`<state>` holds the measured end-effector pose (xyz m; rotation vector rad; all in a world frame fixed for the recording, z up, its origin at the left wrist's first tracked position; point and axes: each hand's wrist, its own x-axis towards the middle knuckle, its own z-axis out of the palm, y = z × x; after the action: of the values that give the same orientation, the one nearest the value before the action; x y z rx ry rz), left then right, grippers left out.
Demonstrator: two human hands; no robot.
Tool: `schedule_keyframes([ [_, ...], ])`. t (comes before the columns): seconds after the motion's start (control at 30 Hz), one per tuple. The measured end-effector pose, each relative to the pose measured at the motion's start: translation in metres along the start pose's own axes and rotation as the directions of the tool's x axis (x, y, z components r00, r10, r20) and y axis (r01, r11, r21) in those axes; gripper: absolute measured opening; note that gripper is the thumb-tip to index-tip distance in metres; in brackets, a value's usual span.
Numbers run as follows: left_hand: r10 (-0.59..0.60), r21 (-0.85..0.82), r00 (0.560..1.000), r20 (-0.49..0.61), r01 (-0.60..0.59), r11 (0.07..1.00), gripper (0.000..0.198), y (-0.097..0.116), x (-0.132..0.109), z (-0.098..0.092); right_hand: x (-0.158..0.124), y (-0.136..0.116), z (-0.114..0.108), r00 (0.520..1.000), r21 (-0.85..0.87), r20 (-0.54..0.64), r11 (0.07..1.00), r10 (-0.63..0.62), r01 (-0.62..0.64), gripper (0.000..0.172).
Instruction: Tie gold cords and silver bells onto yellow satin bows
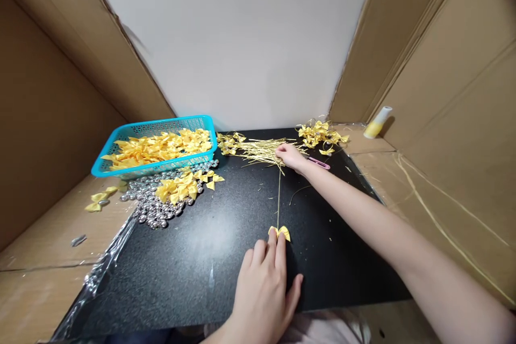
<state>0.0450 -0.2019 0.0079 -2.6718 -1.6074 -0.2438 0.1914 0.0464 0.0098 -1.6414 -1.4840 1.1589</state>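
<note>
Near the front of the black tabletop, my left hand [264,279] lies with its fingers stretched out and its thumb apart. Its fingertips press a yellow ribbon bow [284,233] against the surface and cover part of it. From the bow a thin gold cord [279,199] runs straight back to my right hand [291,156], whose fingers are pinched together on its far end. That hand is over a pile of cut gold cords [258,150]. Partly behind my right wrist lies a pink-handled tool [319,163].
At the back left, a turquoise basket [100,157] holds many yellow bows. Silver beads [155,212] and loose bows [179,188] spread before it. More bows with cords [320,134] lie back right, near a thread spool [378,122]. Cardboard walls [455,75] flank the table.
</note>
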Motion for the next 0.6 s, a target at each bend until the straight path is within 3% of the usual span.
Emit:
schedule_keyframes([
  [0.2, 0.021, -0.017, 1.000, 0.001, -0.021, 1.000, 0.056, -0.003, 0.000, 0.002, 0.000, 0.001, -0.001, 0.985, -0.256, 0.022, 0.952, -0.170, 0.170, 0.032],
  [0.3, 0.032, -0.034, 0.999, -0.025, -0.033, 0.999, 0.055, -0.005, -0.001, 0.003, -0.014, -0.001, -0.017, 0.950, -0.354, 0.039, 0.885, -0.310, 0.303, 0.025],
  [0.37, 0.036, -0.083, 0.997, -0.063, -0.041, 0.996, 0.054, -0.008, -0.001, 0.000, -0.034, 0.001, -0.037, 0.905, -0.402, 0.117, 0.814, -0.409, 0.420, 0.017],
  [0.47, 0.047, -0.233, 0.996, -0.071, -0.062, 0.970, 0.048, -0.018, 0.004, -0.008, -0.070, 0.011, -0.065, 0.826, -0.426, 0.348, 0.710, -0.443, 0.560, 0.015],
  [0.6, 0.043, -0.397, 0.999, -0.016, -0.046, 0.917, 0.028, -0.041, 0.021, -0.020, -0.101, 0.029, -0.071, 0.782, -0.461, 0.451, 0.638, -0.430, 0.617, 0.008],
])
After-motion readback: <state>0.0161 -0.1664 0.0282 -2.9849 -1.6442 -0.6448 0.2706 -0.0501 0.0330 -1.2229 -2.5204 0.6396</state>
